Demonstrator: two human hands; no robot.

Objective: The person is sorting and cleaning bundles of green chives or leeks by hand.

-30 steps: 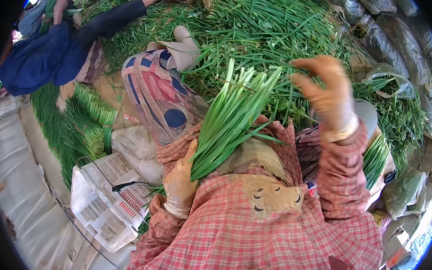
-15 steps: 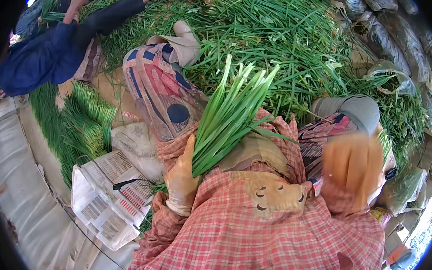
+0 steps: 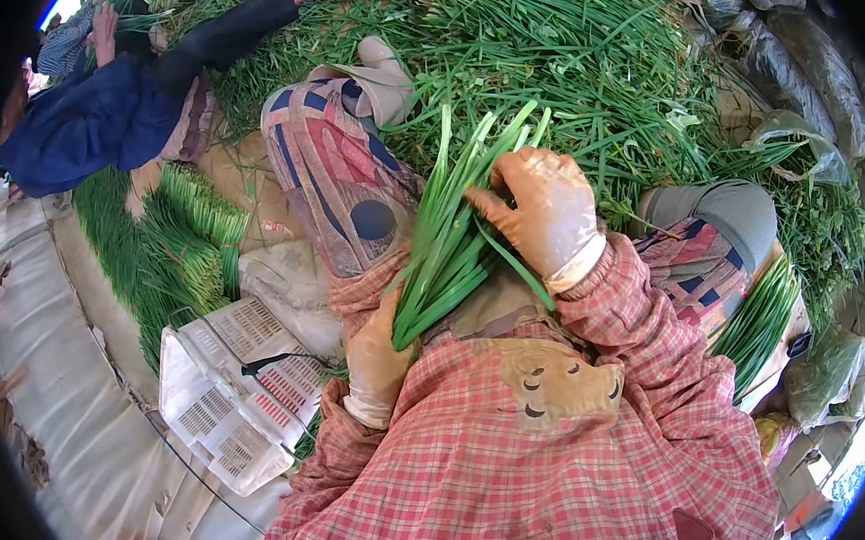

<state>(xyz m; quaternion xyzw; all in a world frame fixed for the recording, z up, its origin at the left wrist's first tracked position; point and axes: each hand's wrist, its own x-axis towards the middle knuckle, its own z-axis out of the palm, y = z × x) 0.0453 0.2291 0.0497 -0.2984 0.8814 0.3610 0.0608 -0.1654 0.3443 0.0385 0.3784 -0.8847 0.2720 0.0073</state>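
A bunch of Chinese chives (image 3: 447, 241) stands upright over my lap, pale stem ends upward and green leaves downward. My left hand (image 3: 378, 355), in a stained tan glove, is closed round its lower leaf end. My right hand (image 3: 549, 213), gloved alike, is at the right side of the upper stems. Its fingers are curled and its thumb lies against the stalks; the fingertips are partly hidden. One long leaf bends out below the right hand. A sheaf of chives (image 3: 762, 318) lies beside my right leg.
Loose greens (image 3: 568, 59) cover the ground ahead. Tied chive bundles (image 3: 189, 243) and a white plastic basket (image 3: 238, 392) are at left. Another person in dark blue (image 3: 96, 126) sits at upper left. Plastic bags (image 3: 792, 79) line the right side.
My right hand has come from the far right, over my right leg, to the bunch. My left hand keeps its hold, and the bunch stands slightly more upright.
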